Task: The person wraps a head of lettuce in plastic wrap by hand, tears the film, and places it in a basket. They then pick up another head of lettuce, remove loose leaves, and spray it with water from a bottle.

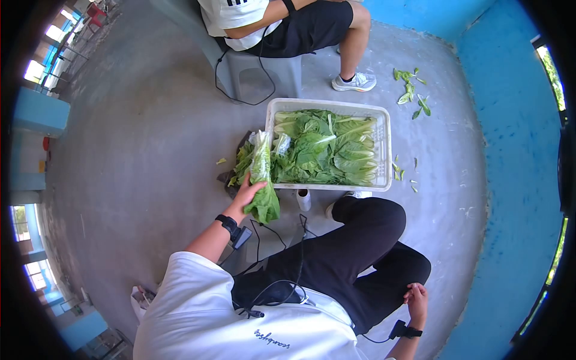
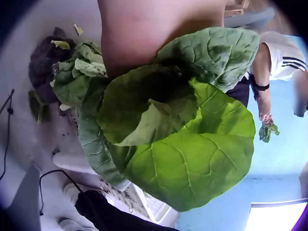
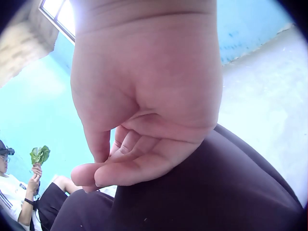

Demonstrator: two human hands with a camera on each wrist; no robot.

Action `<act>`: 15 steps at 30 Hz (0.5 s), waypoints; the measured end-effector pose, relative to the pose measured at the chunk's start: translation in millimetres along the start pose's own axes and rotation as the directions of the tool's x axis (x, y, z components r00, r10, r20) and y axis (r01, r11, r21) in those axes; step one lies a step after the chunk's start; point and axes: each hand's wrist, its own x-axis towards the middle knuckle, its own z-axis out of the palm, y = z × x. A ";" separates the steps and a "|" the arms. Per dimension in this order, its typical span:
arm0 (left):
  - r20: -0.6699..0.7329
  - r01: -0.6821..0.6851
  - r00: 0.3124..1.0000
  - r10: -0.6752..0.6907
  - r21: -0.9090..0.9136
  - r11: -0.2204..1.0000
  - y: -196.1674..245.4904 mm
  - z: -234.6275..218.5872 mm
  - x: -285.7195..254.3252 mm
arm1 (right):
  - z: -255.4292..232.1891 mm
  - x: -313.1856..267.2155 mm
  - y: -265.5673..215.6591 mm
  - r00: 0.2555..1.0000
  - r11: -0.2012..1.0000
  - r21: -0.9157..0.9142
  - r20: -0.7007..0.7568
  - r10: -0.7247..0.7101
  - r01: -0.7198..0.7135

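Lettuce (image 1: 261,159) — left grip (image 1: 243,198) closed round it, crate rim (image 1: 342,187) beside; right grip (image 1: 417,301) half-curled, empty — floor (image 1: 451,270) alongside.

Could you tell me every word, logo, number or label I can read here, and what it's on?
Dark script on the camera wearer's white shirt: upside down, too small to read for certain.
Small dark mark on the other person's shirt: too small to read.
The black stripes on that shirt's sleeve are not lettering.
I can make out no writing on the white crate.
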 end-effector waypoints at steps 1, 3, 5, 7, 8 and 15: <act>0.002 0.011 1.000 -0.011 -0.022 1.000 7.9 0.9 -4.4 | -0.3 -0.5 -0.6 1.000 1.000 -0.006 0.000 0.000 0.000; 0.035 0.024 0.999 -0.023 -0.027 0.999 12.2 -2.6 -5.7 | 3.6 -1.8 -5.3 1.000 1.000 -0.018 -0.003 0.001 -0.001; 0.075 0.068 0.995 -0.065 -0.035 0.997 13.4 -1.1 -6.5 | 7.1 -5.2 -18.1 0.998 0.993 -0.095 0.023 0.065 -0.063; 0.122 0.142 0.983 -0.136 -0.044 0.989 15.4 6.0 -11.7 | 19.3 -7.0 -39.7 0.993 0.973 -0.213 0.065 0.103 -0.087; 0.142 0.187 0.973 -0.183 -0.020 0.982 18.4 11.5 -14.7 | 27.7 -6.8 -52.5 0.989 0.953 -0.293 0.093 0.113 -0.081; 0.601 0.417 0.745 -0.290 -0.080 0.905 48.1 84.0 -52.6 | 129.9 -20.0 -165.3 0.895 0.837 -0.467 0.442 -0.058 0.285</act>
